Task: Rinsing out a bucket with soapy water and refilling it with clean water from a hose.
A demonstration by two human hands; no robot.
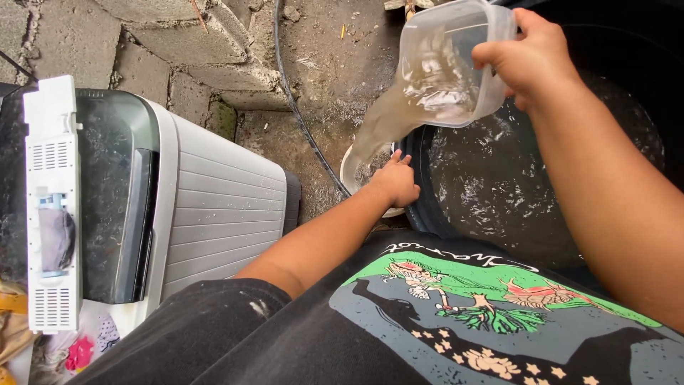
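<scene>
The right hand point(531, 60) grips a clear plastic container point(449, 64), fingers closed over its rim, and holds it tilted so that cloudy water point(377, 132) streams out of it. The stream falls into a small white bucket point(350, 175) on the concrete ground, just beside a large dark water barrel point(499, 185). The left hand point(395, 182) rests on the bucket's rim, fingers curled over it. A white washing machine point(206, 199) stands well apart to the left.

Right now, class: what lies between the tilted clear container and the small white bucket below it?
In the head view, a stream of cloudy water falls from the clear container toward the white bucket; nothing else is between them.
</scene>
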